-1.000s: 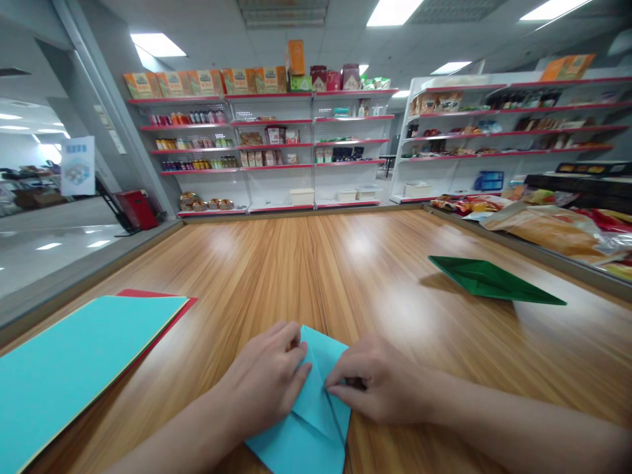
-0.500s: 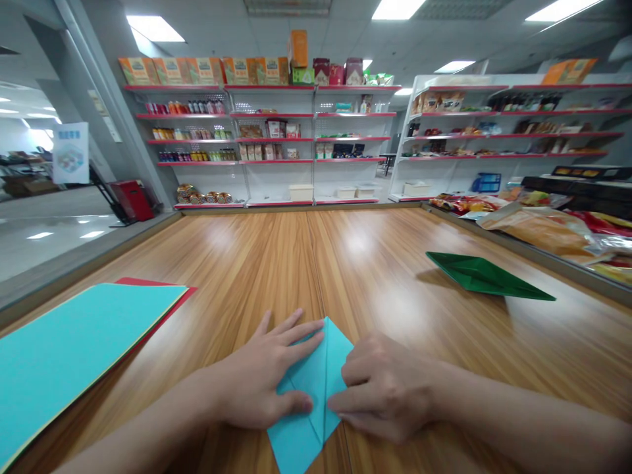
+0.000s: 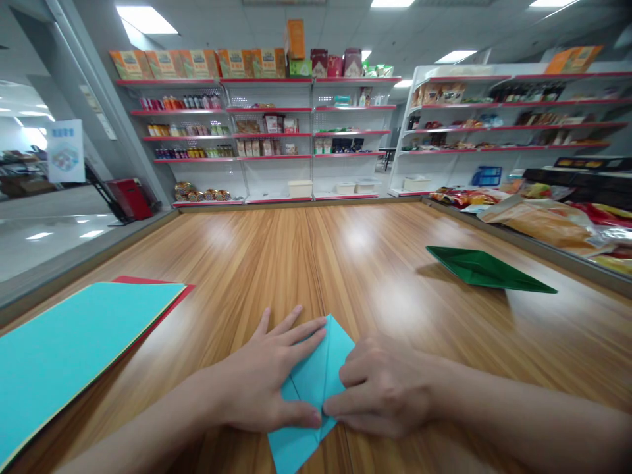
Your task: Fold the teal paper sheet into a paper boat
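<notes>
The folded blue paper [image 3: 312, 388] lies on the wood-grain desk [image 3: 365, 276] at six o'clock, the left hand's [image 3: 276, 375] fingers spread over it, the right hand's [image 3: 382, 388] curled together on its edge. Stocked shelves [image 3: 266, 138] stand at twelve.

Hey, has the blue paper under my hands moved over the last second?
Yes, the blue paper has shifted right: its far tip lay left of the table seam and now reaches it.
</notes>
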### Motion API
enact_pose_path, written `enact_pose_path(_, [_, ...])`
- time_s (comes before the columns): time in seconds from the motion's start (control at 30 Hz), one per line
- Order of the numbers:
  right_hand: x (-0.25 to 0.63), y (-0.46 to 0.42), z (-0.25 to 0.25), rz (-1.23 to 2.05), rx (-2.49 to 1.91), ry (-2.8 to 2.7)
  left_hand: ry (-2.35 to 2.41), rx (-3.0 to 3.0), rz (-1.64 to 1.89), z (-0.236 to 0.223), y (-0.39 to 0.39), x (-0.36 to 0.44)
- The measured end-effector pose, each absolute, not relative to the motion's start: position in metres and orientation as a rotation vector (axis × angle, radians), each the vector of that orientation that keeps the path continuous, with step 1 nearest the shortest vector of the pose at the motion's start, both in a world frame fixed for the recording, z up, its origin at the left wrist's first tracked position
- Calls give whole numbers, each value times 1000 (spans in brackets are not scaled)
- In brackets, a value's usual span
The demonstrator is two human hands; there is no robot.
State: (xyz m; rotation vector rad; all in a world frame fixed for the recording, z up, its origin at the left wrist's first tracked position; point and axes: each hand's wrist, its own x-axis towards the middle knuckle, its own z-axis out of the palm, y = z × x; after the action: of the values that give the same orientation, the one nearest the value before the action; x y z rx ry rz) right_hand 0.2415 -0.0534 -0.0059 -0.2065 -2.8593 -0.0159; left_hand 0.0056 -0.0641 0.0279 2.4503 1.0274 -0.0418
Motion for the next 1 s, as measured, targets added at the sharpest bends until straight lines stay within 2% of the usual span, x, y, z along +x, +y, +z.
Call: enact_pose_path(1.0, [240, -53, -12, 50, -210, -2762, 1018, 2474, -108, 28, -66, 3])
